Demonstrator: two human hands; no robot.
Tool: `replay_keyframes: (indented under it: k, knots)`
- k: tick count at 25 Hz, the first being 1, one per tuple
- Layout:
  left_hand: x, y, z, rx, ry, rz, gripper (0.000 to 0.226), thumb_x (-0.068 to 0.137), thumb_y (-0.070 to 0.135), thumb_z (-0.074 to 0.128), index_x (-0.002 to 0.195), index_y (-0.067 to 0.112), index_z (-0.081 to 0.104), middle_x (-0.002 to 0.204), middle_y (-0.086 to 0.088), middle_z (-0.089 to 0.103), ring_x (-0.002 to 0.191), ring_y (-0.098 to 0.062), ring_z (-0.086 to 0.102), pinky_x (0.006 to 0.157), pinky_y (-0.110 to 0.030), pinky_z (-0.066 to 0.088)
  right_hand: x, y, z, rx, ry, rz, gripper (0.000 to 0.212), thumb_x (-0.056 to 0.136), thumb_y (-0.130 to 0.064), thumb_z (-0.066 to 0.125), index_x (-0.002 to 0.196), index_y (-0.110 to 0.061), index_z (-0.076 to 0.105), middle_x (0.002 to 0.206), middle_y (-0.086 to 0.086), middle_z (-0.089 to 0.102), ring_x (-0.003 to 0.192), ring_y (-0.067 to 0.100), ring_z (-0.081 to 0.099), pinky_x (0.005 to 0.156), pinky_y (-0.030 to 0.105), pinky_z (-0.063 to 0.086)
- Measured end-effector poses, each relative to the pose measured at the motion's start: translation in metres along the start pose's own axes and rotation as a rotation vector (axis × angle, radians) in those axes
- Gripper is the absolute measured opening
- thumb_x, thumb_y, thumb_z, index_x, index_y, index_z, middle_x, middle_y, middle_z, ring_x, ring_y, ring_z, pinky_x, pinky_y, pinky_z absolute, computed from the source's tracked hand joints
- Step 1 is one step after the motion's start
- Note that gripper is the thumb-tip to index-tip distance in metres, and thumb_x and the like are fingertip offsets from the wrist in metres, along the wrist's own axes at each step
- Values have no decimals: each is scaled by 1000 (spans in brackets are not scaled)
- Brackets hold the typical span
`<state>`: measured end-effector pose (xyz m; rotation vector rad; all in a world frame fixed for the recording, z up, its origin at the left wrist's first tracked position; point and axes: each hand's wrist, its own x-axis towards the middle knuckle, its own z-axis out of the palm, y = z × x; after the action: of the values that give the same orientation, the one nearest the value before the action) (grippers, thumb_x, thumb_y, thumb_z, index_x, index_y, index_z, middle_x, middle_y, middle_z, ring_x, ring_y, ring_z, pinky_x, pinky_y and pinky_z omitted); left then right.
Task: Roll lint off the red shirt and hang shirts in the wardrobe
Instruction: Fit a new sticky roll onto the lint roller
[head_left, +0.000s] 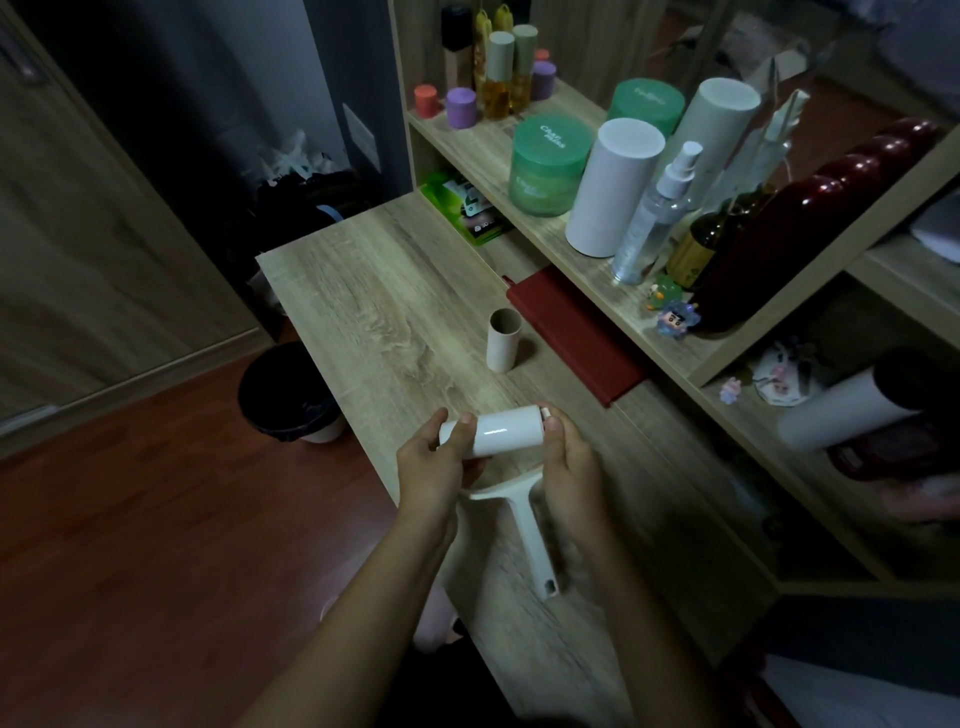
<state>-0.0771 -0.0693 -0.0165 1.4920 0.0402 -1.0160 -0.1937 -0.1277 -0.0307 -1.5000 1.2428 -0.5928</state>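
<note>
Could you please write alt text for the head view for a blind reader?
Two hands hold a white lint roller over a wooden desk: the left hand grips the roll, the right hand its end. An empty cardboard tube stands beyond.

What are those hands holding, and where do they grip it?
A lint roller: the left hand grips the roll's left end, the right hand its right end.

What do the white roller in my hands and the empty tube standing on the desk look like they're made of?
The roller: its roll looks like glossy white coated paper or film, given the bright streak of glare; its handle seems matte white plastic. The tube: likely plain brown cardboard, dull, with a thin open wall.
</note>
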Motion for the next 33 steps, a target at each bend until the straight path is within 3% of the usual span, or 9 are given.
replay_keyframes:
  k: [7, 11, 13, 16, 21, 25, 27, 29, 33]
  knots:
    - [8, -7, -5, -53, -16, -77, 52, 85, 15, 66, 133, 7, 47, 106, -10, 61, 89, -24, 63, 79, -38, 54, 9, 18, -8, -19, -61, 29, 35, 99, -26, 36, 126, -21, 56, 122, 3, 63, 113, 14, 57, 98, 36, 47]
    - [15, -17, -12, -162, 79, -128, 50, 85, 14, 65, 130, -1, 49, 115, -23, 60, 76, -26, 63, 54, -27, 55, 16, 30, -16, -30, -110, -7, 37, 99, -27, 36, 132, -18, 51, 129, 2, 57, 118, 12, 52, 101, 32, 42]
    - [22, -17, -21, -208, 147, -136, 50, 85, 12, 65, 130, -2, 49, 115, -22, 59, 79, -26, 63, 55, -29, 57, 20, 41, -18, -66, -137, 5, 40, 99, -29, 36, 135, -17, 47, 132, 3, 53, 119, 11, 50, 101, 28, 39]
    - [25, -18, -28, -216, 169, -146, 49, 85, 13, 65, 129, 0, 50, 108, -19, 59, 79, -25, 63, 66, -40, 57, 23, 64, -11, -196, -179, 61, 42, 98, -32, 35, 134, -14, 47, 134, 6, 54, 124, 17, 49, 107, 38, 39]
    - [18, -17, -24, -140, 115, -81, 51, 85, 15, 65, 132, 6, 49, 110, -16, 61, 83, -23, 65, 71, -37, 57, 23, 77, 3, -421, -29, 42, 38, 99, -28, 35, 125, -11, 57, 124, 11, 56, 111, 24, 55, 95, 38, 45]
    - [18, -17, -25, -119, 119, -76, 52, 84, 16, 66, 133, 8, 49, 116, -18, 61, 87, -24, 65, 73, -37, 56, 20, 68, 1, -683, 22, -17, 42, 95, -41, 30, 118, -20, 59, 113, 5, 57, 96, 19, 55, 79, 35, 47]
    - [17, -19, -25, -105, 108, -71, 52, 84, 16, 66, 133, 9, 49, 115, -16, 62, 88, -24, 65, 70, -35, 56, 20, 58, -3, -616, 113, -107, 48, 93, -46, 29, 119, -20, 59, 113, 4, 58, 99, 18, 54, 78, 31, 46]
    - [15, -18, -24, -102, 90, -63, 53, 84, 17, 66, 133, 9, 49, 115, -16, 61, 94, -26, 65, 76, -38, 56, 21, 41, -7, -356, 83, -161, 40, 96, -37, 38, 125, -17, 56, 118, -4, 57, 106, 13, 54, 83, 23, 42]
    - [16, -16, -20, -100, 70, -31, 52, 86, 20, 65, 134, 11, 48, 118, -14, 60, 100, -27, 63, 76, -35, 55, 20, 10, -10, 7, -368, 16, 40, 96, -30, 47, 135, -21, 48, 124, -15, 51, 117, 2, 50, 99, 21, 40]
